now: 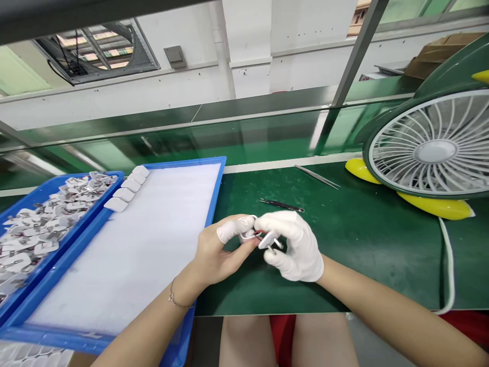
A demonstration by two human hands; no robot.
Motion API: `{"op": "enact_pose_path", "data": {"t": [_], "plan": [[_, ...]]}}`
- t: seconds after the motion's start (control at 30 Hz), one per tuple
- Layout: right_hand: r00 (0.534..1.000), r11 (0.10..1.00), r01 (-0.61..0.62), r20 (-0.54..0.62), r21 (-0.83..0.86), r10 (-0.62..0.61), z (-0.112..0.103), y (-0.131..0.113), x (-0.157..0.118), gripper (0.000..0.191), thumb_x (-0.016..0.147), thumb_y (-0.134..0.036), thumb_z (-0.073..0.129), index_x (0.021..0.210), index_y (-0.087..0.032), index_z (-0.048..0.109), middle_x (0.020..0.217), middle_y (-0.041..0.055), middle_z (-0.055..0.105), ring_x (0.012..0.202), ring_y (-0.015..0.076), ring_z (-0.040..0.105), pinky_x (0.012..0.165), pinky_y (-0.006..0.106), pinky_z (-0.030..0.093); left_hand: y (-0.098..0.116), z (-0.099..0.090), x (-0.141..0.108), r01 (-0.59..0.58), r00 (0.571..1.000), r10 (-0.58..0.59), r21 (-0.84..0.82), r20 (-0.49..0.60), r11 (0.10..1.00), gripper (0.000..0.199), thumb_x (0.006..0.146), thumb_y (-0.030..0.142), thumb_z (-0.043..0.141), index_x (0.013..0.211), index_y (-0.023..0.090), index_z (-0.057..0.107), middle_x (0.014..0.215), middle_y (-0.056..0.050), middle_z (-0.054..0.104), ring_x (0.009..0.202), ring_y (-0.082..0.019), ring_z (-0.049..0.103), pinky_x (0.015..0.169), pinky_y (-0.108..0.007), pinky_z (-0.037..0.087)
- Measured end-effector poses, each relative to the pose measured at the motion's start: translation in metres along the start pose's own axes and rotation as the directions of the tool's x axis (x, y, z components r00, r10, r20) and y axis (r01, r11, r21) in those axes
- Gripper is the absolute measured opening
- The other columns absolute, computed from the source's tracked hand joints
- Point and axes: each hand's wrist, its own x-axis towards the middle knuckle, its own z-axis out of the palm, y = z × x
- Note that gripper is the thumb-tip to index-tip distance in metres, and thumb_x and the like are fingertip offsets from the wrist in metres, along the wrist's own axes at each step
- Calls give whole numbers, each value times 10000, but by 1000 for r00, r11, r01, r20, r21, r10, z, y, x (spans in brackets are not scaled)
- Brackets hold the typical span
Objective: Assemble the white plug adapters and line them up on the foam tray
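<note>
Two blue trays sit at the left of the green work mat (362, 255): the larger blue tray (214, 199) is lined with a white sheet and carries a short row of white plug housings (128, 189) along its far left corner, while the smaller blue bin (23, 204) beside it is heaped with loose white plug parts with metal prongs (42, 224). At the far right stands a dark green desk fan (431, 148) with a white grille, yellow feet and a white cord running down off the mat; no brand, label or writing can be read anywhere. Silver tweezers (317, 177) and a dark pair of tweezers (281, 205) lie on the mat beyond the hands, well apart from them. Both hands meet over the mat's near middle. The right hand (296, 250), in a white glove, pinches a small white plug piece (266, 239) with a metal prong showing, between thumb and fingertips. The left hand (217, 252), bare except for a white finger cot on the thumb, closes on the same piece from the other side, its fingers touching it.
</note>
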Motion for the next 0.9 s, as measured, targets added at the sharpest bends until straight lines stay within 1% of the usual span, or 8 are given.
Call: {"op": "enact_pose_path", "data": {"t": [0.1, 0.2, 0.33, 0.47, 0.63, 0.73, 0.8, 0.9], "plan": [[955, 965, -247, -148, 86, 257, -3, 13, -3, 420, 965, -468, 309, 1248, -211, 484, 1054, 78, 586, 875, 183, 606, 785, 366, 534, 2, 0, 3, 314, 944, -328, -215, -28, 925, 304, 766, 137, 679, 1023, 186, 524, 812, -33, 720, 654, -146, 700, 575, -215, 588], [893, 891, -425, -235, -158, 384, -9, 36, -1, 309, 940, -326, 388, 1181, -206, 541, 1104, 79, 572, 947, 189, 581, 819, 364, 518, 0, -3, 7, 458, 848, -526, -400, -72, 794, 200, 772, 218, 690, 884, 159, 534, 779, -41, 719, 614, -183, 701, 572, -301, 615], [831, 596, -420, -25, -685, 556, -18, 62, 2, 340, 810, -208, 570, 1147, -178, 605, 1260, 112, 524, 1156, 285, 478, 964, 445, 432, -4, -8, 12, 493, 783, -615, -509, -92, 705, 220, 773, 296, 692, 807, 152, 529, 774, -54, 712, 655, -214, 706, 543, -331, 617], [704, 491, -410, 76, -768, 706, -23, 71, 1, 150, 820, -192, 561, 918, -145, 664, 1096, 153, 618, 1022, 294, 571, 873, 430, 462, -2, -7, 12, 545, 781, -624, -513, 22, 663, 253, 783, 317, 681, 852, 173, 484, 820, -48, 712, 663, -194, 704, 622, -349, 620], [706, 549, -564, -14, -617, 708, -22, 59, 5, 198, 930, -300, 422, 982, -189, 577, 894, 60, 672, 749, 171, 627, 681, 292, 492, -6, 0, 9, 698, 707, -666, -392, 240, 599, 502, 739, 245, 708, 1103, 219, 364, 962, -58, 703, 772, -173, 700, 710, -323, 599], [643, 650, -751, 93, -117, 760, -18, 38, 10, 271, 935, -415, 402, 1031, -180, 497, 683, 1, 662, 420, 84, 470, 434, 199, 395, -15, 3, 7, 682, 732, -626, -269, 269, 681, 387, 740, 217, 687, 1079, 188, 502, 1104, -85, 653, 969, -192, 662, 814, -307, 575], [579, 553, -815, 215, 171, 787, -15, 26, 13, 287, 877, -435, 494, 976, -166, 499, 536, -24, 609, 323, 65, 364, 342, 175, 286, -21, 4, 5, 656, 753, -603, -241, 263, 715, 319, 740, 216, 683, 1033, 179, 562, 1097, -77, 645, 1008, -196, 644, 837, -303, 569], [520, 477, -854, 301, 209, 799, -12, 19, 14, 224, 817, -360, 576, 897, -157, 527, 474, -32, 570, 352, 80, 459, 373, 165, 333, -25, 4, 6, 655, 754, -606, -226, 253, 721, 324, 735, 212, 688, 1033, 175, 566, 1072, -72, 645, 988, -189, 646, 819, -298, 574]]}}
